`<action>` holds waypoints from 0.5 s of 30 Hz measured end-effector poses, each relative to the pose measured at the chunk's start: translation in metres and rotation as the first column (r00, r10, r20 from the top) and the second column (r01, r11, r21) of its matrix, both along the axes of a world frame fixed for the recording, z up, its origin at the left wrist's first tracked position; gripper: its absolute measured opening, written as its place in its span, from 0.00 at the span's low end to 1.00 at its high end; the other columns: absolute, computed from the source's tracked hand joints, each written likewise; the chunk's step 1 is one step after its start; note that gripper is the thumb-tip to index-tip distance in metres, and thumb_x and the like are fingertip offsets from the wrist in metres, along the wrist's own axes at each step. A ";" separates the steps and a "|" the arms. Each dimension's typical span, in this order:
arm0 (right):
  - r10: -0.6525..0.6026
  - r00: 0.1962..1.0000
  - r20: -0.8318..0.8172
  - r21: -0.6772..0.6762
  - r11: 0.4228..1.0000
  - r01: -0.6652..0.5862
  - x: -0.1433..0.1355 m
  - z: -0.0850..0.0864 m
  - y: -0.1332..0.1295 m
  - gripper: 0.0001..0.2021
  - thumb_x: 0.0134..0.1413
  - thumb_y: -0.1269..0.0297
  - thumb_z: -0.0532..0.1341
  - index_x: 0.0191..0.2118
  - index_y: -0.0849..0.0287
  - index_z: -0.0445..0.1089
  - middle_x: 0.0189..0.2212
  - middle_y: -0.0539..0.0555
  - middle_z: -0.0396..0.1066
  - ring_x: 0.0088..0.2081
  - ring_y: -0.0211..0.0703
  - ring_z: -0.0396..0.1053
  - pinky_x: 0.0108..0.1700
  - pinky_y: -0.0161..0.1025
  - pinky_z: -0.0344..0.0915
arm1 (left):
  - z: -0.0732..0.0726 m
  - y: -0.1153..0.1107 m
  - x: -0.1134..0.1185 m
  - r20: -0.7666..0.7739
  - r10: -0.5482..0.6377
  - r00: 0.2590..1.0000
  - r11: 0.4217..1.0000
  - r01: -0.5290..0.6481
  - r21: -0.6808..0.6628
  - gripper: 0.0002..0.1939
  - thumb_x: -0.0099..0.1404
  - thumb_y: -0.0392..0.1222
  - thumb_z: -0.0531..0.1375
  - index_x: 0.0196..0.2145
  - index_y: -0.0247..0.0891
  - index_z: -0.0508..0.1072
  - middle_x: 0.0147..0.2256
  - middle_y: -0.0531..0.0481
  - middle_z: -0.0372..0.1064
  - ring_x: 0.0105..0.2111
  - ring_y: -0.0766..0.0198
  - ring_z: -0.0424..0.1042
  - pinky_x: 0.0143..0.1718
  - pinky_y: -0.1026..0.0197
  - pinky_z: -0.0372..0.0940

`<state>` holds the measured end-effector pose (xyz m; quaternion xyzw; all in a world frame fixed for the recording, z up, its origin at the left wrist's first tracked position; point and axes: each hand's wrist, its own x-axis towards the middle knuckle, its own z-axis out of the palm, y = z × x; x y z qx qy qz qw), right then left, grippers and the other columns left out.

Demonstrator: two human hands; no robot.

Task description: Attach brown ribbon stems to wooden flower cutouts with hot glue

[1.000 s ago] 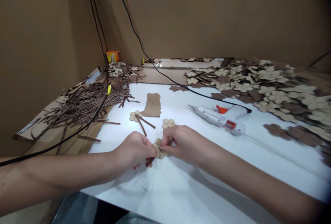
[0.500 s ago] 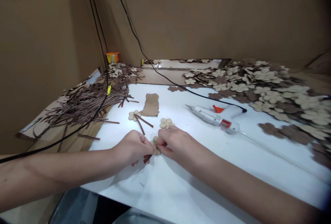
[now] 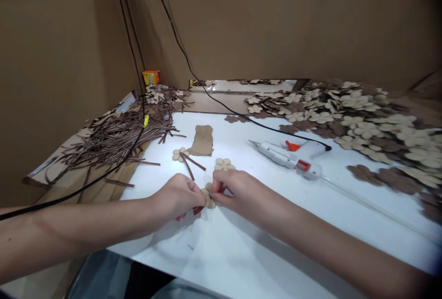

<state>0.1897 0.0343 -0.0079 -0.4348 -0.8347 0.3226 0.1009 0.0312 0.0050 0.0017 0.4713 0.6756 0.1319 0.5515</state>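
Observation:
Between my hands, a beige fabric flower (image 3: 209,201) is pinched just above the white board. My left hand (image 3: 183,195) grips its left side with thumb and fingers, and a brown strip (image 3: 198,209) pokes out beneath those fingers. On the flower's right edge, my right hand (image 3: 229,186) is closed in a pinch. Another beige flower (image 3: 223,164) lies right behind my right hand. Farther left rests a beige flower with brown strips (image 3: 187,157) attached or lying on it; I cannot tell which.
A white glue gun (image 3: 290,156) with a long glue stick lies at right. Heaped flowers (image 3: 362,119) fill the far right, and a pile of brown strips (image 3: 113,138) the left. Cardboard (image 3: 202,140) lies on the white board (image 3: 241,253). A black cable (image 3: 221,104) crosses above.
Both hands stay pinched on the flower, with barely any shift of the fingers. The whole view has moved very slightly.

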 end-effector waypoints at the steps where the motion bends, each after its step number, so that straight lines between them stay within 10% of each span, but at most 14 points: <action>1: -0.006 1.000 0.023 0.018 1.000 0.006 -0.002 0.000 -0.001 0.05 0.43 0.74 0.55 0.23 0.58 0.60 0.23 0.46 0.66 0.26 0.34 0.60 0.26 0.31 0.53 | 0.001 0.000 0.000 0.001 0.001 1.000 1.000 -0.001 0.002 0.09 0.49 0.36 0.59 0.14 0.35 0.64 0.11 0.57 0.62 0.08 0.76 0.47 0.09 0.68 0.41; 15: 0.006 1.000 0.013 0.134 0.991 -0.008 -0.002 0.002 -0.007 0.07 0.48 0.72 0.54 0.22 0.58 0.60 0.22 0.47 0.66 0.24 0.34 0.59 0.23 0.32 0.50 | -0.001 0.000 0.000 0.002 -0.004 1.000 0.999 0.004 0.034 0.07 0.46 0.33 0.56 0.14 0.35 0.63 0.11 0.57 0.62 0.07 0.77 0.47 0.09 0.69 0.39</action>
